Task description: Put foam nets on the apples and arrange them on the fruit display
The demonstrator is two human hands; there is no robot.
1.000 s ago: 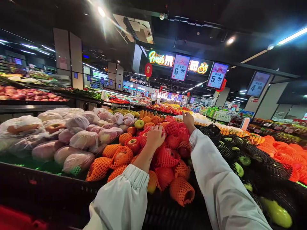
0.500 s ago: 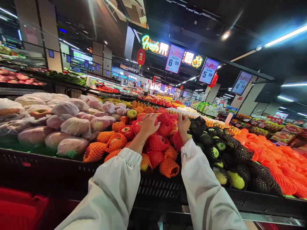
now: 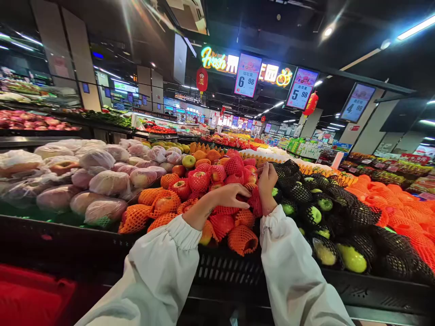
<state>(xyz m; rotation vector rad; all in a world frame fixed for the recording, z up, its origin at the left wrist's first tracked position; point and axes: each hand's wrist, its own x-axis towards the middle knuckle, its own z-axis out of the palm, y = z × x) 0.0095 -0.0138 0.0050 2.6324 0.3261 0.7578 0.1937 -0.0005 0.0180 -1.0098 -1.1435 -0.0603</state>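
My left hand [image 3: 231, 195] lies over the pile of red apples [image 3: 199, 181], thumb and fingers apart, fingertips against a red-netted apple [image 3: 255, 201]. Close by on the right, my right hand [image 3: 267, 183] is curled at the pile's edge. Its fingers bend toward the apples, and whatever they close on is hidden behind them. Red and orange foam nets wrap most of these apples. In front of my hands lies an orange foam net [image 3: 242, 240] with its mouth facing me. Green apples in black nets [image 3: 312, 215] border my right hand.
Plastic-wrapped pinkish fruit [image 3: 108, 181] fills the left of the stand. Fruit in bright orange-red nets [image 3: 404, 213] lies far right. A black slatted crate wall [image 3: 231, 269] runs along the front. A red basket [image 3: 30, 294] stands low at left. Price screens [image 3: 248, 75] hang above.
My left hand has moved right and nearer across the apples, toward my right hand. My right hand has shifted slightly down and right in view. The camera view has turned a little.
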